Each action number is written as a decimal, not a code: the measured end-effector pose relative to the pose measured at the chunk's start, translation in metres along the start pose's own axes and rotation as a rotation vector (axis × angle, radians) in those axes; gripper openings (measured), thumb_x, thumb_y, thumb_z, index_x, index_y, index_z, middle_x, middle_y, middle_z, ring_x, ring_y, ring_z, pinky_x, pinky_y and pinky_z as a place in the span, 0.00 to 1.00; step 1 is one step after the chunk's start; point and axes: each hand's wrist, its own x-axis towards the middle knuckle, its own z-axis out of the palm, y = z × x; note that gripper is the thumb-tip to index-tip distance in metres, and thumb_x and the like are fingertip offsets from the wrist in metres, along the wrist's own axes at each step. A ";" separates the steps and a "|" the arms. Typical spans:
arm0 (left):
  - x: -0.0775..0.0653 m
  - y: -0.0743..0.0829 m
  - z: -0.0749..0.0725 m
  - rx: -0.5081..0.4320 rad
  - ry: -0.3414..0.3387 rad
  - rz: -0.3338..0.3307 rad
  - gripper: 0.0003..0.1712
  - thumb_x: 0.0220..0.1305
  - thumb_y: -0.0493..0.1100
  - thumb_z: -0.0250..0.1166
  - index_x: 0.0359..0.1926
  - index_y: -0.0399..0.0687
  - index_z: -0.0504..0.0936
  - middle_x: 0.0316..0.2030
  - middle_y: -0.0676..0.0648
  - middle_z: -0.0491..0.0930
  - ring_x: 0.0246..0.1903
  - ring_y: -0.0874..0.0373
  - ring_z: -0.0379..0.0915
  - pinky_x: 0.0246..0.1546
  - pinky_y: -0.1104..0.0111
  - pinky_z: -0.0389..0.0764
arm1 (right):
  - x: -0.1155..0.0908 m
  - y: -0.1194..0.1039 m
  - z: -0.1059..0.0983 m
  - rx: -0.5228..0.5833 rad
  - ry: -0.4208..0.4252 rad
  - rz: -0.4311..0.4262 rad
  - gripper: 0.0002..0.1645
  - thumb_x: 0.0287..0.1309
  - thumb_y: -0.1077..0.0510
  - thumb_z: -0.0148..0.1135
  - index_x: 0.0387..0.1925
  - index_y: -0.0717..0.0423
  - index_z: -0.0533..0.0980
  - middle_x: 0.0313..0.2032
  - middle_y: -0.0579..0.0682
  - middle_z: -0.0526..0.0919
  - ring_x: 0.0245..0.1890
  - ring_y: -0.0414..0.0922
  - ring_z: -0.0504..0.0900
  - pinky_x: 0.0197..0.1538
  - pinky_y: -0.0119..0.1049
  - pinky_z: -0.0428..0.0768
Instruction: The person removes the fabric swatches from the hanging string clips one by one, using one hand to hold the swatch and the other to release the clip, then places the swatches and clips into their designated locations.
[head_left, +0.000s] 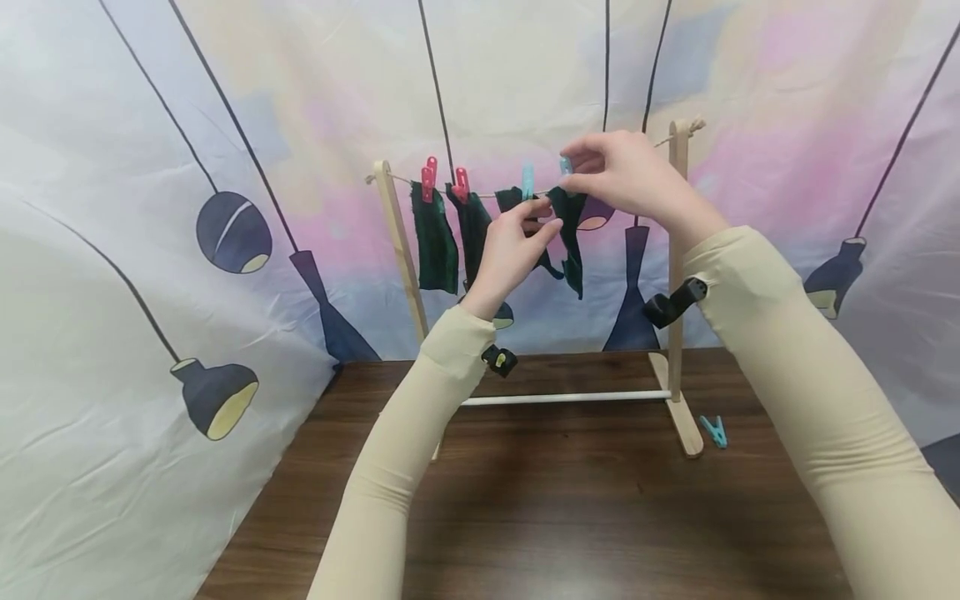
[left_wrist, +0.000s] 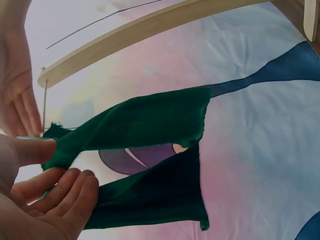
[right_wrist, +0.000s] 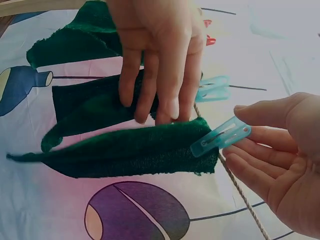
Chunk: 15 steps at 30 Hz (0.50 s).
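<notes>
Four dark green cloths (head_left: 435, 237) hang from the cord (head_left: 486, 195) of the wooden rack (head_left: 676, 358). Nearest the rack's right post, the person's right hand (head_left: 626, 175) is narrowed to a pinch, thumb and fingertips on a light blue clip (right_wrist: 220, 137) at the top of the rightmost cloth (right_wrist: 130, 152). Further from that post, the left hand (head_left: 513, 246) is relaxed, thumb and fingers a little apart, beside the two rightmost cloths; whether it grips either cannot be told. Red clips (head_left: 462, 185) sit toward the rack's left post; a loose blue clip (head_left: 717, 432) lies beside its right foot.
</notes>
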 end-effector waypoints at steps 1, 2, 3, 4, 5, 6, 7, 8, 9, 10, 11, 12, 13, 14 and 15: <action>0.000 0.000 0.001 0.001 0.000 -0.005 0.24 0.71 0.46 0.65 0.63 0.41 0.79 0.56 0.45 0.82 0.50 0.57 0.82 0.48 0.70 0.82 | 0.000 -0.001 0.000 -0.002 -0.001 -0.005 0.31 0.70 0.50 0.61 0.69 0.59 0.70 0.61 0.60 0.79 0.62 0.54 0.77 0.65 0.51 0.72; 0.001 0.000 0.001 0.003 0.001 -0.009 0.24 0.70 0.47 0.66 0.63 0.41 0.79 0.55 0.45 0.82 0.50 0.57 0.82 0.47 0.70 0.82 | 0.000 -0.002 0.000 -0.002 -0.002 -0.008 0.31 0.70 0.50 0.61 0.69 0.59 0.70 0.61 0.60 0.79 0.62 0.54 0.77 0.65 0.51 0.72; 0.001 0.000 0.002 0.002 0.005 -0.009 0.24 0.70 0.47 0.66 0.62 0.42 0.80 0.55 0.45 0.83 0.49 0.57 0.83 0.47 0.69 0.82 | 0.000 -0.003 0.000 -0.001 -0.001 -0.013 0.31 0.70 0.50 0.61 0.69 0.59 0.70 0.60 0.60 0.79 0.62 0.54 0.77 0.65 0.50 0.72; 0.001 0.000 0.002 -0.002 0.009 -0.010 0.23 0.70 0.48 0.66 0.61 0.42 0.80 0.54 0.45 0.83 0.49 0.57 0.83 0.47 0.69 0.82 | 0.000 -0.004 -0.001 0.002 0.000 -0.017 0.31 0.70 0.50 0.61 0.69 0.59 0.70 0.60 0.60 0.80 0.62 0.54 0.77 0.65 0.50 0.72; 0.001 0.001 0.002 -0.004 0.015 -0.012 0.23 0.70 0.48 0.66 0.61 0.43 0.81 0.54 0.46 0.83 0.48 0.58 0.83 0.46 0.69 0.83 | 0.000 -0.004 -0.001 0.007 0.000 -0.023 0.31 0.70 0.50 0.61 0.69 0.59 0.70 0.60 0.59 0.80 0.62 0.53 0.77 0.65 0.50 0.72; 0.001 0.001 0.003 -0.007 0.022 -0.010 0.22 0.70 0.48 0.66 0.60 0.43 0.81 0.53 0.46 0.84 0.47 0.58 0.83 0.46 0.69 0.83 | -0.001 -0.005 -0.001 0.009 -0.001 -0.027 0.31 0.70 0.49 0.61 0.69 0.59 0.71 0.60 0.59 0.80 0.62 0.53 0.77 0.65 0.50 0.72; 0.001 0.001 0.003 -0.011 0.029 -0.010 0.21 0.70 0.47 0.66 0.59 0.43 0.82 0.52 0.47 0.84 0.47 0.58 0.83 0.46 0.69 0.83 | -0.001 -0.006 -0.001 0.012 0.000 -0.030 0.32 0.70 0.49 0.61 0.69 0.59 0.71 0.60 0.59 0.80 0.62 0.53 0.77 0.65 0.50 0.72; 0.001 0.002 0.002 -0.012 0.038 -0.011 0.20 0.70 0.47 0.66 0.58 0.43 0.82 0.52 0.47 0.84 0.46 0.58 0.83 0.46 0.68 0.83 | -0.001 -0.006 -0.001 0.013 -0.001 -0.033 0.32 0.70 0.48 0.61 0.69 0.59 0.71 0.60 0.59 0.80 0.62 0.53 0.77 0.65 0.49 0.71; 0.001 0.003 0.002 -0.011 0.047 -0.012 0.20 0.70 0.47 0.66 0.58 0.43 0.83 0.52 0.47 0.85 0.46 0.58 0.83 0.46 0.68 0.83 | -0.001 -0.007 -0.001 0.016 -0.001 -0.034 0.32 0.70 0.48 0.61 0.69 0.59 0.71 0.60 0.59 0.80 0.62 0.53 0.77 0.65 0.49 0.71; 0.000 0.004 0.001 -0.006 0.055 -0.013 0.20 0.70 0.47 0.66 0.58 0.43 0.83 0.52 0.46 0.85 0.46 0.58 0.83 0.47 0.69 0.82 | -0.001 -0.007 -0.001 0.018 -0.002 -0.035 0.32 0.70 0.48 0.61 0.69 0.59 0.71 0.60 0.59 0.80 0.62 0.53 0.77 0.65 0.49 0.71; 0.000 0.004 0.000 -0.003 0.060 -0.017 0.19 0.71 0.47 0.66 0.58 0.42 0.83 0.52 0.46 0.85 0.46 0.58 0.83 0.47 0.69 0.82 | -0.001 -0.008 -0.001 0.021 -0.003 -0.036 0.32 0.70 0.48 0.61 0.69 0.59 0.71 0.60 0.59 0.79 0.62 0.53 0.77 0.65 0.50 0.72; 0.001 0.005 -0.001 0.000 0.065 -0.017 0.19 0.71 0.46 0.65 0.58 0.41 0.83 0.53 0.45 0.84 0.47 0.58 0.83 0.48 0.69 0.82 | -0.001 -0.008 -0.001 0.022 -0.003 -0.035 0.32 0.70 0.47 0.61 0.69 0.59 0.71 0.60 0.59 0.79 0.62 0.53 0.77 0.65 0.50 0.71; 0.000 0.006 -0.001 0.002 0.067 -0.018 0.20 0.71 0.46 0.65 0.58 0.40 0.83 0.53 0.45 0.84 0.47 0.57 0.83 0.49 0.69 0.82 | -0.001 -0.008 -0.001 0.022 -0.003 -0.035 0.32 0.70 0.47 0.61 0.69 0.59 0.70 0.60 0.59 0.79 0.62 0.53 0.77 0.65 0.50 0.72; 0.001 0.006 -0.002 0.005 0.069 -0.020 0.20 0.71 0.46 0.65 0.58 0.40 0.83 0.53 0.45 0.84 0.47 0.57 0.83 0.49 0.70 0.81 | -0.001 -0.008 -0.001 0.023 -0.003 -0.036 0.32 0.70 0.48 0.61 0.69 0.59 0.70 0.60 0.59 0.79 0.62 0.53 0.77 0.65 0.50 0.72; 0.001 0.006 -0.003 0.005 0.070 -0.018 0.20 0.71 0.45 0.65 0.58 0.39 0.83 0.53 0.44 0.84 0.47 0.57 0.83 0.50 0.70 0.81 | -0.001 -0.008 -0.001 0.022 -0.004 -0.036 0.32 0.70 0.48 0.61 0.69 0.59 0.70 0.60 0.59 0.79 0.62 0.53 0.77 0.65 0.50 0.72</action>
